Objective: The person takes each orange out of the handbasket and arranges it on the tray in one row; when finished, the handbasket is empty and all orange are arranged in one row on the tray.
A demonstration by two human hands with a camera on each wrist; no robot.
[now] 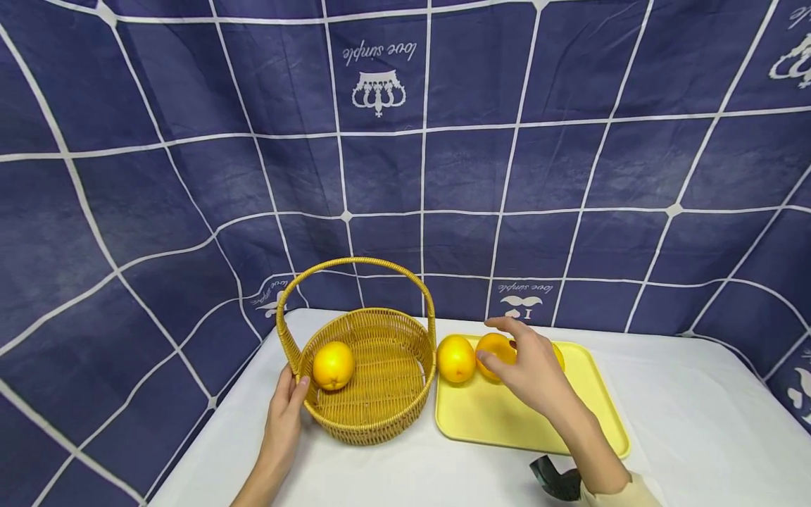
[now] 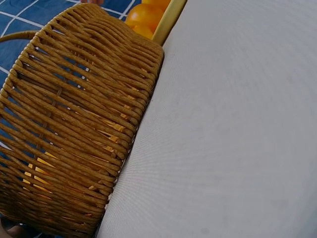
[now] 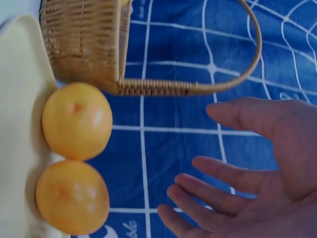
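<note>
Head view first: we've got our left hand (image 1: 285, 415) resting on the near-left rim of the wicker basket (image 1: 374, 415), thumb hooked over the edge and fingers against the outside wall, so it's holding the rim. One orange (image 1: 333, 365) sits inside the basket, just past that thumb. Our right hand (image 1: 529, 370) hovers over the yellow tray (image 1: 500, 422), fingers spread and relaxed, gripping nothing. The middle orange (image 1: 494, 352) sits right at its fingertips, partly covered; we can't tell if they touch. Another orange (image 1: 455, 358) lies just left of those fingertips, beside the basket, and a sliver of a third fruit peeks out behind the hand. Everything sits on a white table (image 1: 684, 422).

Left wrist view: mostly the basket's woven wall (image 2: 74, 129) up close on the white table (image 2: 233, 129). The fingers barely show here, so we can't tell their state.

Right wrist view: the right hand's fingers (image 3: 218, 183) are apart and open, well clear of the two oranges (image 3: 77, 120) (image 3: 72, 197) lying on the tray (image 3: 17, 99) across from the fingertips, touching each other.
</note>
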